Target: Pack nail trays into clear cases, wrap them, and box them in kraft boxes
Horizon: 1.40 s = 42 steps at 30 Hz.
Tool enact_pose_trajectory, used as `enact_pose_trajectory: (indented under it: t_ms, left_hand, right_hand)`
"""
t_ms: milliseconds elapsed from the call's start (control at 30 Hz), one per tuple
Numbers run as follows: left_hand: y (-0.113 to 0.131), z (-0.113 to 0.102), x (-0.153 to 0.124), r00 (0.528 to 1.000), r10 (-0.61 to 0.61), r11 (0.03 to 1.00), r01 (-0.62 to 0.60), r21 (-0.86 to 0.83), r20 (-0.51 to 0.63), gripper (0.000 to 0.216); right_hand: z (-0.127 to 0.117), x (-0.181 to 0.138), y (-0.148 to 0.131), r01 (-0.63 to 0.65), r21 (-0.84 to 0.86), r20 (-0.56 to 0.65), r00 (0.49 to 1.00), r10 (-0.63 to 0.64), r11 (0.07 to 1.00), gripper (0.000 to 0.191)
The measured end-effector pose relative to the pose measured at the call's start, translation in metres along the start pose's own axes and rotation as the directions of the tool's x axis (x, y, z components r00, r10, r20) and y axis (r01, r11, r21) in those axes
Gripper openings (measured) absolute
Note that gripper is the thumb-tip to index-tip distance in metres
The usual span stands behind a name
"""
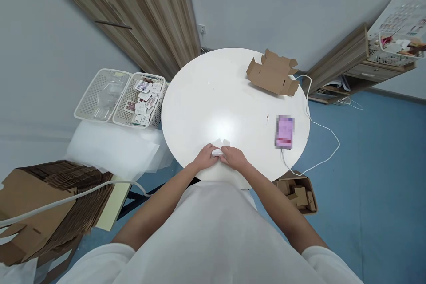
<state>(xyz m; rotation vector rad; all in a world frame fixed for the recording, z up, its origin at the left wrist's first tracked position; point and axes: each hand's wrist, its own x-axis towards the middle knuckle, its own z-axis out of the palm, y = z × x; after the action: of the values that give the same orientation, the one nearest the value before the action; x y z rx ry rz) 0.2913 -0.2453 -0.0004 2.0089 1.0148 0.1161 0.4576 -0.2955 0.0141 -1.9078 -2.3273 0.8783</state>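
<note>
My left hand (205, 158) and my right hand (234, 159) meet at the near edge of the white round table. Between them they grip a small white bundle (217, 152), rounded and smooth on top. Two thin white flaps, like paper or film, stick up just beyond my fingers. Both hands have their fingers closed around the bundle from either side. My fingers hide most of it, so what it is made of or contains I cannot tell.
On the round table (199, 93) lie an unfolded cardboard box (274, 75) and a blurred purple phone-like thing (285, 132) with a white cable. White baskets (115, 117), one with printed cards, and white sheets (113, 148) are left. Stacked cardboard (40, 204) stands lower left; a carton (313, 206) is lower right.
</note>
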Motion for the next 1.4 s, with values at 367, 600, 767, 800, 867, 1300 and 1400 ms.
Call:
enact_pose_trajectory:
  t_ms: [367,600,767,800,867,1300,1400]
  left_hand:
    - [0.001,0.018,0.012,0.893,-0.345,0.939,0.330,-0.102,-0.289,0.025]
    - [0.004,0.021,0.013,0.859,-0.439,0.895,0.393,-0.212,-0.262,0.032]
    - [0.001,0.021,0.012,0.828,-0.487,0.864,0.411,-0.289,-0.277,0.032]
    - [-0.001,0.021,0.011,0.820,-0.496,0.860,0.418,-0.294,-0.284,0.033]
    - [-0.005,0.020,0.008,0.807,-0.516,0.849,0.437,-0.297,-0.288,0.035]
    - [0.000,0.017,0.013,0.851,-0.483,0.845,0.390,-0.365,-0.209,0.023]
    - [-0.001,0.015,0.011,0.847,-0.488,0.837,0.386,-0.388,-0.209,0.026]
  right_hand:
    - [0.015,0.037,0.022,-0.182,0.053,-0.315,0.930,0.190,0.982,0.031]
    - [0.025,0.017,0.016,-0.261,0.399,-0.424,0.798,0.429,0.879,0.047]
    - [0.029,-0.006,0.011,-0.219,0.694,-0.335,0.745,0.576,0.686,0.053]
    - [0.030,-0.010,0.011,-0.215,0.753,-0.283,0.748,0.600,0.622,0.054]
    - [0.035,-0.019,0.008,-0.232,0.842,-0.163,0.752,0.638,0.488,0.053]
    - [0.041,-0.011,-0.004,-0.213,0.946,0.015,0.781,0.624,0.244,0.036]
    - [0.039,-0.007,-0.003,-0.263,0.926,0.014,0.744,0.668,0.273,0.041]
